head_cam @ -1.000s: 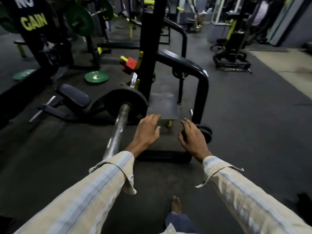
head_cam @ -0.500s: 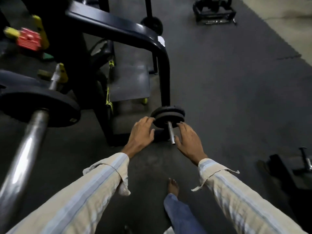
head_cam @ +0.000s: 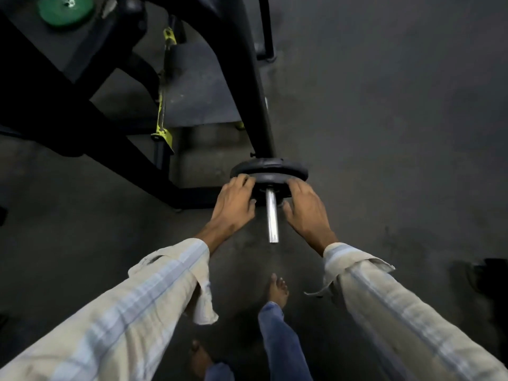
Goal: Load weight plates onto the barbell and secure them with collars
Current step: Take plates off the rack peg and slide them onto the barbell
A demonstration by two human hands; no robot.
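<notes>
**Both hands on the front plate at the storage peg**

I look down at a short steel peg (head_cam: 272,215) that sticks out toward me from the foot of a black rack post (head_cam: 254,100). Two black plates sit on it, one behind the other. My left hand (head_cam: 233,206) wraps the left edge of the front plate (head_cam: 270,179), fingers curled over the rim and thumb against its face. My right hand (head_cam: 305,209) does the same on the right edge, fingers hooked over the top and thumb near the peg. Both hands grasp this plate; neither is loose. The back plate (head_cam: 270,164) rests against the post, touching the front one.

The plate is low, just above the dark rubber floor (head_cam: 384,133), with the bare end of the peg showing between my wrists. Striped sleeves (head_cam: 137,306) cover both forearms. My bare right foot (head_cam: 278,290) stands below the peg, the other near the bottom edge. A green plate (head_cam: 66,11) lies at the top left, well apart. The barbell itself is out of my view.
</notes>
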